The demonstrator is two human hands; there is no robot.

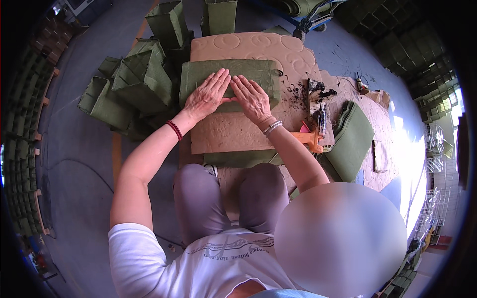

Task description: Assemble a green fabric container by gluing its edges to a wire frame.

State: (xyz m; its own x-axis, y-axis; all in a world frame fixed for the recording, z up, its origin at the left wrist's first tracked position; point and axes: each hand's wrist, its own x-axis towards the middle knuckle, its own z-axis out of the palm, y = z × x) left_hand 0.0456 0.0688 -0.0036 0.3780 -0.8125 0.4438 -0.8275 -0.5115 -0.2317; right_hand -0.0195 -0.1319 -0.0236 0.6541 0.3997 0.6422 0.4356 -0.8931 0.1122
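A flattened green piece of fabric or felt-like sheet (196,74), roughly rectangular, lies on a tan board (223,134) in front of me. My left hand (207,96) rests flat on its middle, fingers stretched out and pointing away. Close beside it, my right hand (251,97) also lies flat on the green piece, with its fingers extended. The thumbs almost meet. To the right, an orange-handled tool (310,140) lies by a board smeared with black, sticky-looking matter (316,102).
Several open green box-shaped containers (139,74) stand at the left. Folded green sheets (352,141) lie at the right on patterned tan cardboard (382,159). A wheeled blue cart (310,22) is at the back. Stacked green pieces (25,144) line the far left.
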